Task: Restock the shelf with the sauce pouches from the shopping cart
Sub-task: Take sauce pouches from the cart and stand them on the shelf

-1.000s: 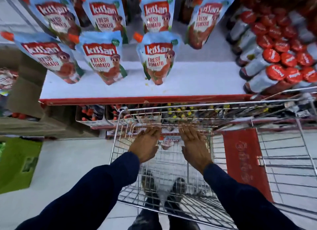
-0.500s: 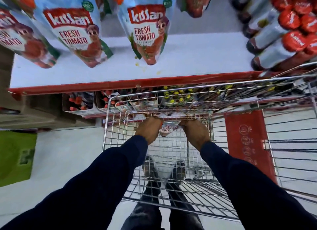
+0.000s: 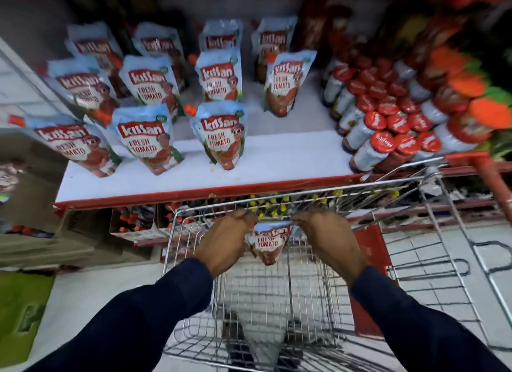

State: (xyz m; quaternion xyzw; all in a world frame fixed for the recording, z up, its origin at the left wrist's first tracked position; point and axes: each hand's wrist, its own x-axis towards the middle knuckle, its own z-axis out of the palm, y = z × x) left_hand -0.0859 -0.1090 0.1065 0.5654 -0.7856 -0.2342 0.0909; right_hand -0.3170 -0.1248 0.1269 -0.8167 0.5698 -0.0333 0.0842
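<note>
A blue and red tomato sauce pouch [image 3: 268,242] hangs above the wire shopping cart [image 3: 277,294], held by its top corners. My left hand [image 3: 225,240] grips the pouch's left corner and my right hand [image 3: 325,240] grips the right corner. Ahead is the white shelf [image 3: 285,157] with a red front edge. Several matching pouches [image 3: 220,134] stand upright on it in rows, filling its left and middle parts.
Bottles with red caps [image 3: 385,122] are packed on the shelf's right side. A lower shelf with boxed bottles [image 3: 135,222] sits behind the cart. A red cart handle [image 3: 490,175] is at right, a green panel [image 3: 22,313] on the floor at left.
Both hands reached into the cart, closed on a pouch and lifted it up above the basket. The view has tilted up, showing more of the shelf.
</note>
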